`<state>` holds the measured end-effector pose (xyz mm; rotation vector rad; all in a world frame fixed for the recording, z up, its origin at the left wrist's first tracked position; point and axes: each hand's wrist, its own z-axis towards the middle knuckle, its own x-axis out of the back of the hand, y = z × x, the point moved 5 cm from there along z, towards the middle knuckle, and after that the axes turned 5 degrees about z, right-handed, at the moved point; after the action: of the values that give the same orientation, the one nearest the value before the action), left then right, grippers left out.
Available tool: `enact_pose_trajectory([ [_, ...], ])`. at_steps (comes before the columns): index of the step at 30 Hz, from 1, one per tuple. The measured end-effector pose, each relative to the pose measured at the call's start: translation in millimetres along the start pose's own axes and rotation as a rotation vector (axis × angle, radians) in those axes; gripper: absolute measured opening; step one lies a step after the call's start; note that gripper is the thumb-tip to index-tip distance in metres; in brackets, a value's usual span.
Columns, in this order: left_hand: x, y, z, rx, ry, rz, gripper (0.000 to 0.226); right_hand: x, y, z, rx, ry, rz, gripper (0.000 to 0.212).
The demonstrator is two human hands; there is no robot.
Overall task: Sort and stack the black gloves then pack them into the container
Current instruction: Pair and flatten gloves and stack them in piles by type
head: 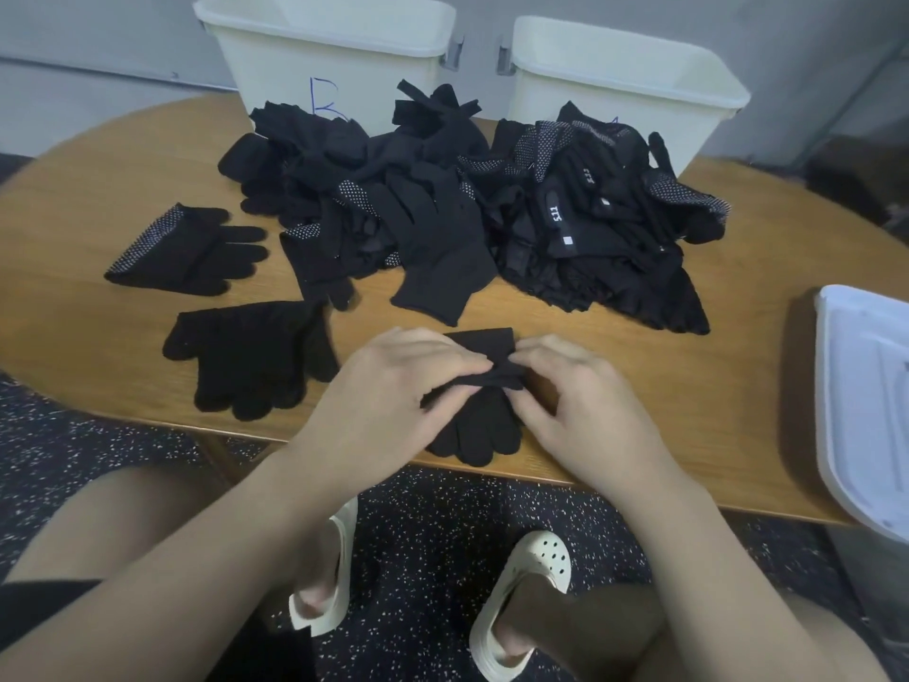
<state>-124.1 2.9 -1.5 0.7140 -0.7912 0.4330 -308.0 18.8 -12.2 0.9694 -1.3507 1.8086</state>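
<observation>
A black glove [484, 425] lies at the table's near edge, fingers toward me, its cuff bunched up between my hands. My left hand [393, 386] pinches the cuff from the left and my right hand [575, 391] pinches it from the right. A big heap of black gloves [467, 209] covers the middle of the table. To the left lie a plain black stack [251, 356] and a stack with white-dotted cuffs [187, 251]. Two white containers stand behind the heap, one marked B [334, 61] and another [624, 86] to its right.
The wooden table [688, 411] has a curved near edge. A white lid [865, 406] lies at the right edge, partly overhanging. My knees and white clogs show below the table over a speckled dark floor.
</observation>
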Motion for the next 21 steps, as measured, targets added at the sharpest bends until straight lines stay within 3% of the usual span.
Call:
enact_pose_trajectory([
  [7, -11, 0, -9, 0.041, -0.093, -0.005, 0.037, -2, -2, -2, -0.010, 0.036, -0.008, 0.031],
  [13, -10, 0, -10, 0.010, -0.100, -0.017, 0.042, 2, 8, -5, -0.012, -0.049, 0.074, 0.034],
  [17, -9, -3, -8, -0.007, -0.054, -0.029, 0.043, 4, 13, -10, -0.024, -0.123, 0.126, 0.045],
  [21, -5, 0, -10, -0.095, 0.000, -0.032, 0.024, 4, 12, -12, -0.038, -0.157, 0.132, 0.069],
])
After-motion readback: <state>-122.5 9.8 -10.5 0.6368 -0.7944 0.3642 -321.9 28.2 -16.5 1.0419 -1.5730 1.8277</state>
